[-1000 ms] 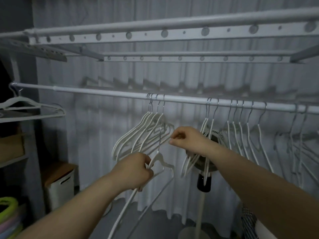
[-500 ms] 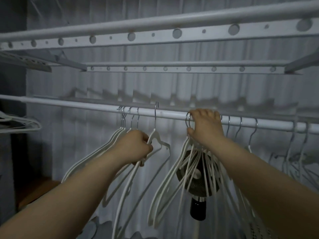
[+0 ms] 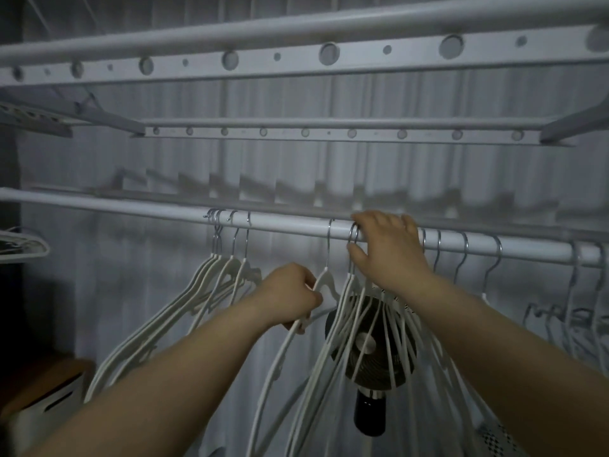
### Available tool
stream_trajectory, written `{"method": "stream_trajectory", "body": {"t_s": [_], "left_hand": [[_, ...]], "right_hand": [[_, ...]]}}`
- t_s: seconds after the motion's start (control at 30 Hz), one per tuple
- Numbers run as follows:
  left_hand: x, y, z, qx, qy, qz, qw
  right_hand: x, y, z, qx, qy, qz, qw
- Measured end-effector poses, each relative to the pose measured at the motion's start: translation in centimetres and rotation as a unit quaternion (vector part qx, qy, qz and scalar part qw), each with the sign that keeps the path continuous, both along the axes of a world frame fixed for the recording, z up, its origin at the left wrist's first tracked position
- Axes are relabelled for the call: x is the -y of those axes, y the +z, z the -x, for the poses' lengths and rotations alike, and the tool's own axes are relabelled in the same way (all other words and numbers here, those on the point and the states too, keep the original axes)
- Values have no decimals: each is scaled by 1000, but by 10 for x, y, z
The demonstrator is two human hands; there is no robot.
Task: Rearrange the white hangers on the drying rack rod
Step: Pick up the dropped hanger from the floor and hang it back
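Note:
A white rod (image 3: 131, 209) runs across the drying rack from left to right. My left hand (image 3: 290, 295) grips the shoulder of a single white hanger (image 3: 324, 278) whose metal hook sits on the rod. My right hand (image 3: 387, 250) lies over the rod with its fingers on top and its thumb below, holding the hooks of a bunch of white hangers (image 3: 346, 324). Another group of white hangers (image 3: 211, 285) hangs to the left, and several more hooks (image 3: 461, 255) hang to the right of my right hand.
Two perforated rack bars (image 3: 329, 56) cross overhead. A black fan (image 3: 370, 351) stands behind the bunched hangers, in front of a pale curtain. More hangers (image 3: 573, 318) crowd the far right. A white box (image 3: 49, 400) and a hanger (image 3: 23, 245) are at the left.
My left hand lifted the single hanger from below the rod and set its hook on the rod, then slid it right. My right hand rose to the rod and gathered hooks.

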State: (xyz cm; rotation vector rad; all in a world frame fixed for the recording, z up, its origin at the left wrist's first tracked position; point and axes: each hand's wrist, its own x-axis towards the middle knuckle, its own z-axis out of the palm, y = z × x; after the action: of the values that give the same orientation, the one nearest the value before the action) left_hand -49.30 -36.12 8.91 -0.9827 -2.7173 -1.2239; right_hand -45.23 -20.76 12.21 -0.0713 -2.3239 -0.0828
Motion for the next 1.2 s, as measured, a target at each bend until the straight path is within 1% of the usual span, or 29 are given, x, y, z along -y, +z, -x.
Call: {"method": "stream_trajectory", "body": {"t_s": [0.1,0.2,0.23,0.3,0.37,0.43,0.5,0.63,0.7,0.83,0.9,0.97,1.07,1.2], "left_hand": [[-7,-6,0,-26,-15,27,999],[-5,-9,-1,-28,-23,35,999],[-2,-10,-2,-50,-13,36,998],[8,-14,-3,-150,42,41,987],[23,-19,-2,-256,105,19,961],[40,-25,6,-306,139,12,942],[54,-30,14,-295,163,39,941],[69,-41,20,-225,185,86,953],[72,-45,21,-205,200,116,951],[76,-47,22,-224,254,212,917],[78,-49,23,-238,265,235,904],[81,-48,23,-227,266,213,912],[81,-42,20,-206,259,148,932],[71,-34,17,-209,247,148,935]], "right_hand": [[7,2,7,-23,5,-8,1000],[12,2,15,-6,7,-39,999],[13,2,18,3,2,-55,998],[12,2,21,9,-11,-76,997],[10,3,22,1,-16,-77,997],[9,3,21,0,-18,-74,997],[9,3,19,3,-20,-75,997],[10,3,15,0,-23,-77,997],[10,3,13,-3,-23,-74,997],[8,2,12,-2,-20,-71,997],[7,2,11,3,-18,-73,997],[6,2,11,7,-16,-72,997],[4,2,10,11,-12,-65,998],[5,3,7,12,-8,-70,997]]}}
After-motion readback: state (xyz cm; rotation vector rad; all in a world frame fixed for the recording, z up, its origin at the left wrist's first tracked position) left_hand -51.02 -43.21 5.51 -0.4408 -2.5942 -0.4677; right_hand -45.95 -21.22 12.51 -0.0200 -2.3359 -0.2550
